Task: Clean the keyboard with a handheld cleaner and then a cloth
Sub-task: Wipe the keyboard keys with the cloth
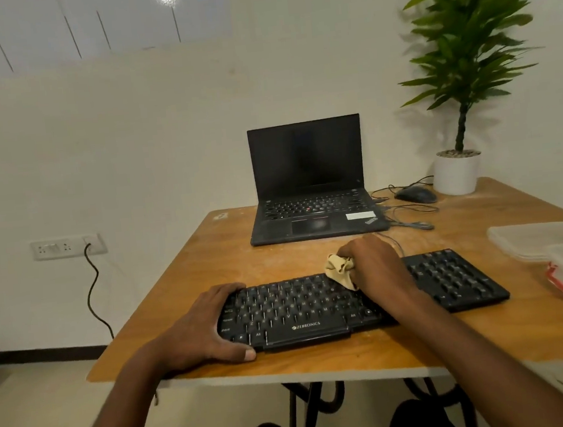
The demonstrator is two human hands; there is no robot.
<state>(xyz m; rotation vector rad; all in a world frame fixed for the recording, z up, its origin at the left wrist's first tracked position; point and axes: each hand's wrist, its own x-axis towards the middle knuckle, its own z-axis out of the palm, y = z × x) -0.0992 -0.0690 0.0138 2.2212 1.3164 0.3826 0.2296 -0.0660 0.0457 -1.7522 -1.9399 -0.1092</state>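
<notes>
- Head view: keyboard (316, 304), black, flat on the bench (183, 278) near its front edge; likely light and stiff, apt to slide, best steadied at an end.
- Cloth (340, 269): soft, bunched, resting on the upper keys.
- Left hand (201, 327): grip clasps the keyboard's left end.
- Right hand (374, 263): grip clenched round the cloth.

Bare table (208, 254) left of laptop (308, 183); plastic containers (544, 243) just right of keyboard (451, 276).
</notes>
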